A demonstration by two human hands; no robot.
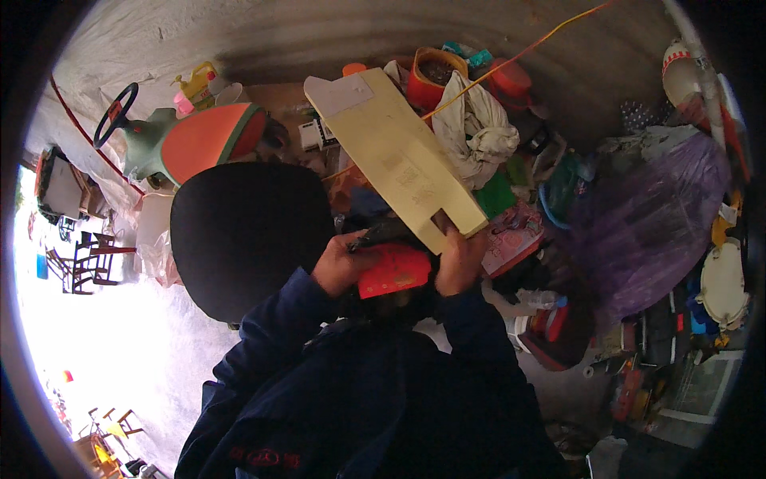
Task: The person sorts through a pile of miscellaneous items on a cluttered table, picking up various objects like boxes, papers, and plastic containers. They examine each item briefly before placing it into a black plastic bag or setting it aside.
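My left hand [341, 263] grips a red paper packet [395, 270] with gold markings, together with something dark and thin, perhaps plastic. My right hand [461, 260] holds the notched lower end of a long pale-yellow panel [407, 161], which slants up and to the left and has printing on its face. The panel's far end bears a greyish-white patch. Below the panel's lower end lies the red packet, between my two hands. Just left of my left hand is a round black cushion-like pad [251, 239].
Clutter lies beyond my hands: an orange-red bucket [420, 90], a knotted whitish cloth [479, 135], a pink printed box [511, 239] and a purple plastic sheet [652, 221]. An orange-and-green ride-on toy [197, 141] stands at upper left. A yellow cord [514, 58] crosses above.
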